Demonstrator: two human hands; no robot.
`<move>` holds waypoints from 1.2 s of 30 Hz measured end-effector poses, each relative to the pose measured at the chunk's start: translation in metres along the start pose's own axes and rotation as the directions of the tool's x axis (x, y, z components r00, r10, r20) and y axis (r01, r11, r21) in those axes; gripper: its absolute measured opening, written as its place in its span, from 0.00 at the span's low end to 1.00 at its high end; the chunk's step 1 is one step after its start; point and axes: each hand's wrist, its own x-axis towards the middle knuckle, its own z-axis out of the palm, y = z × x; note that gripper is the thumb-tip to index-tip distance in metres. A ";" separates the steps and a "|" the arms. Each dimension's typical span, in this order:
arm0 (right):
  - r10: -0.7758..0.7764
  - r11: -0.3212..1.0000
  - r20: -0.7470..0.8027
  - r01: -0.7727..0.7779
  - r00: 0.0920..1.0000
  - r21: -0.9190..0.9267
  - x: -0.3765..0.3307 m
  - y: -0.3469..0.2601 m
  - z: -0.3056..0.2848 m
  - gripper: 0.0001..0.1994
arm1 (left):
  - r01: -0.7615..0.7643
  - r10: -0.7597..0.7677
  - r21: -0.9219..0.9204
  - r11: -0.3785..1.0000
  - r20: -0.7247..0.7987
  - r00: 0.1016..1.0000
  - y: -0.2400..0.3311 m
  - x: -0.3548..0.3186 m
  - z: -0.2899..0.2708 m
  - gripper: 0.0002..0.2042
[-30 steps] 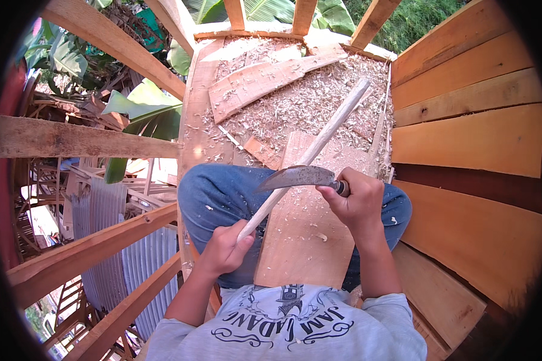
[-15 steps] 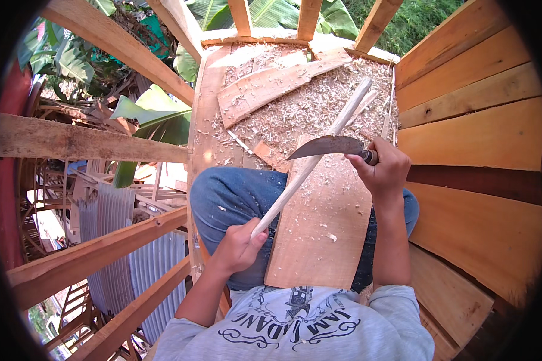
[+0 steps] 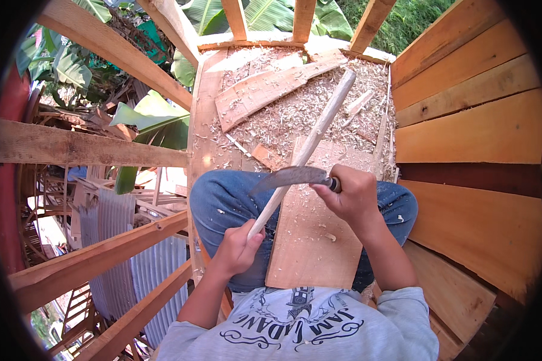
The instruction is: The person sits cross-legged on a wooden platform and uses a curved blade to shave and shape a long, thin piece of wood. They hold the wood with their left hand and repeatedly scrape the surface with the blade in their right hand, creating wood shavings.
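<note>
My left hand (image 3: 237, 249) is closed round the lower end of a long pale wooden stick (image 3: 317, 133), which slants up and away to the right. In my right hand (image 3: 354, 191) is the dark handle of a knife with a wide curved blade (image 3: 294, 176). The blade lies across the stick, a little above my left hand, its tip pointing left and slightly blurred. Under the stick a flat wooden board (image 3: 317, 240) rests across my lap, with a few shavings on it. The stick's far end reaches over the shavings on the floor.
Wood shavings (image 3: 271, 111) cover the plank floor ahead, around a larger loose board (image 3: 265, 93) and small offcuts. A plank wall (image 3: 464, 132) rises close on my right. Open wooden rails (image 3: 90, 144) run along the left, with corrugated sheets (image 3: 156, 283) lower down beyond them.
My right hand has drawn the knife down and left along the stick, closer to my left hand. The stick's far end has shifted slightly left and up; my left hand keeps its grip.
</note>
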 end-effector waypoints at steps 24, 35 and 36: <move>-0.116 0.979 0.040 0.107 0.992 0.174 0.007 -0.007 0.016 0.21 | 0.025 -0.024 0.014 1.000 -0.034 0.999 0.000 -0.001 0.005 0.12; -0.026 0.980 -0.072 0.039 0.997 0.194 0.022 0.026 0.018 0.21 | 0.048 -0.047 0.006 0.999 -0.036 0.998 -0.001 0.000 0.008 0.14; 0.161 0.981 -0.097 -0.148 0.982 0.126 0.037 0.047 0.013 0.21 | 0.077 -0.077 -0.006 0.997 -0.037 0.996 0.000 0.003 0.008 0.14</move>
